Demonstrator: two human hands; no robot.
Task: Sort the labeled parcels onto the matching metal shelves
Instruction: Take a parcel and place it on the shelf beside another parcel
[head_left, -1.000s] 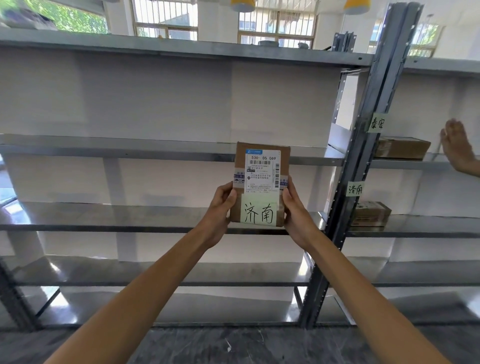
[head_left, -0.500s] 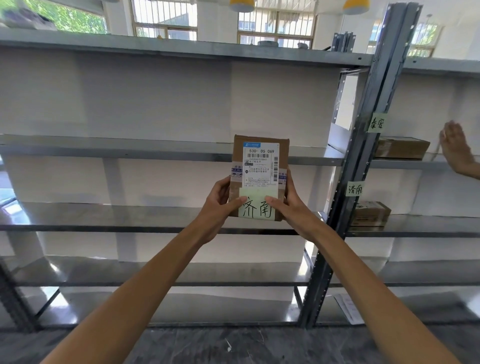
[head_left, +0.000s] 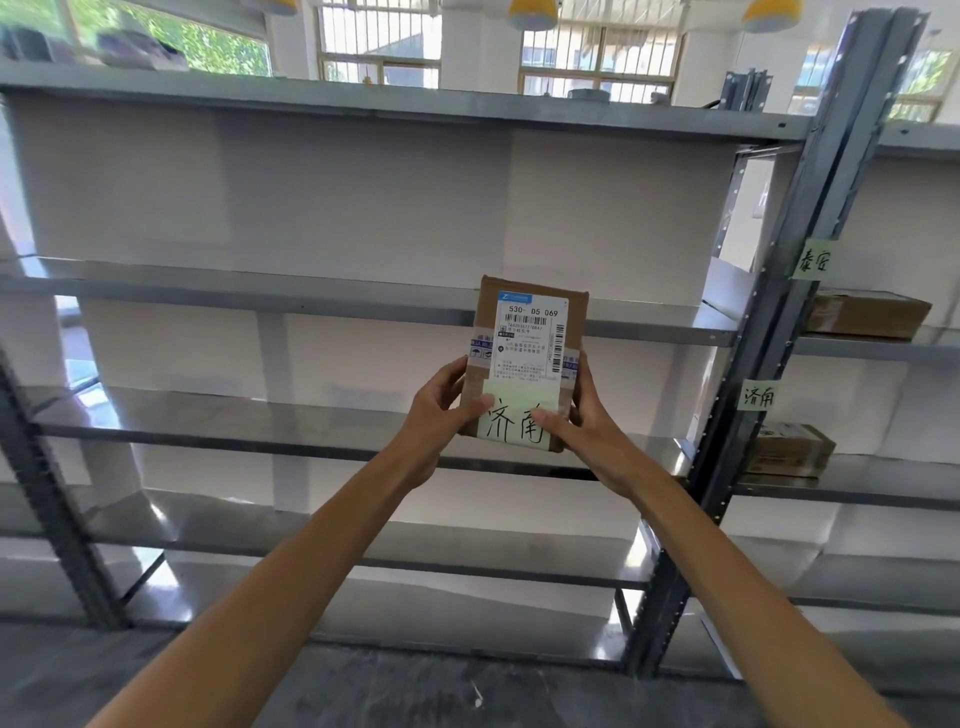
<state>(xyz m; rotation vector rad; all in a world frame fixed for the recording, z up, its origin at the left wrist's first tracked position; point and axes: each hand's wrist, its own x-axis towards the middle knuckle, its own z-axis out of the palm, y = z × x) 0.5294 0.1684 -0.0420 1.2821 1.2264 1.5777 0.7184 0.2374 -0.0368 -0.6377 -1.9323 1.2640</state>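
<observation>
Parcel (head_left: 530, 364) stood upright, clamped at its lower edges between fingers of left hand (head_left: 444, 410) and right hand (head_left: 587, 421), its matching shelf tag (head_left: 758, 396) off to their right.
</observation>
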